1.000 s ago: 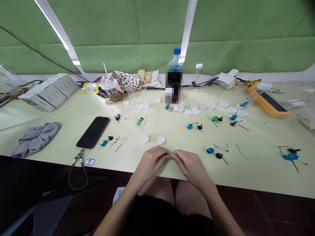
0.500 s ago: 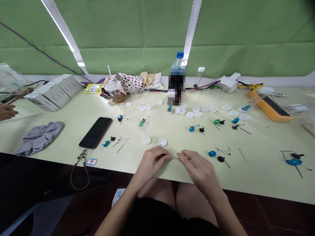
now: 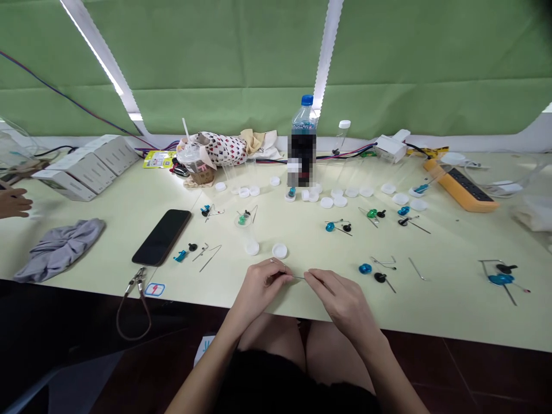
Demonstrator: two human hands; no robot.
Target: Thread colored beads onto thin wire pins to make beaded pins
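My left hand (image 3: 264, 284) and my right hand (image 3: 340, 299) rest at the near edge of the pale table (image 3: 452, 299). Both pinch the ends of a thin metal pin (image 3: 297, 278) that spans the small gap between them. Just beyond my left hand lie two white caps (image 3: 279, 250) and a clear tube (image 3: 246, 229) with a green piece at its far end. A blue bead (image 3: 364, 268) and a black-headed pin (image 3: 382, 279) lie to the right of my right hand.
A black phone (image 3: 162, 236), a grey cloth (image 3: 58, 248) and white boxes (image 3: 86, 165) lie left. A bottle (image 3: 303, 141), a row of white caps (image 3: 340, 201), a yellow power strip (image 3: 461, 185) and scattered coloured pins sit farther back. Another person's hand (image 3: 12, 202) shows at far left.
My hands have drawn slightly apart, baring the thin pin between them. Another person's hand came into view at the far left. The camera shifted a little.
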